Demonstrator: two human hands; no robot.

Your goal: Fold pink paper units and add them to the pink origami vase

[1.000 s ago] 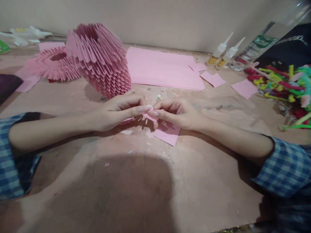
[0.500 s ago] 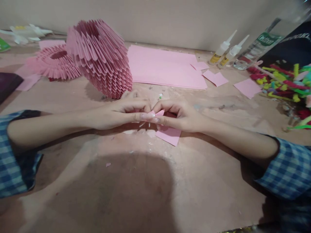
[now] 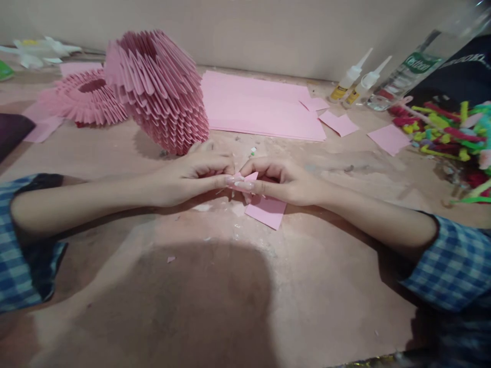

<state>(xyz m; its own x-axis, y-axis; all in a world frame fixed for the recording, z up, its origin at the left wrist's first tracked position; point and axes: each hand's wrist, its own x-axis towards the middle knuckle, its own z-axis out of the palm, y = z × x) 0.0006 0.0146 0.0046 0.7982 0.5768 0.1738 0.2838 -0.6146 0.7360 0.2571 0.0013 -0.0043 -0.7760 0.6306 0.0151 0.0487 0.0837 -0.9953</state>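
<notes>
A small folded piece of pink paper [image 3: 251, 177] is pinched between my two hands above the table. My left hand [image 3: 203, 176] closes on its left side with thumb and fingers. From the other side, my right hand [image 3: 282, 179] grips it too, and both thumbs overlap at the front. Much of the paper is hidden by the fingers. Under my right hand lies a flat pink paper square [image 3: 266, 213]. Just behind my left hand a tall pink vase-like form [image 3: 161, 92], built of many folded paper pieces, leans on the table.
A pink folded-paper ring [image 3: 92, 97] lies at the back left. Pink sheets [image 3: 261, 107] and loose paper squares [image 3: 389, 139] lie toward the back. Two glue bottles [image 3: 347, 82], a clear bottle [image 3: 414, 71] and colourful pipe cleaners [image 3: 452, 128] are on the right.
My thumbs have shifted over the folded paper, the left sliding slightly behind the right, both still pinching. The things around have stayed put.
</notes>
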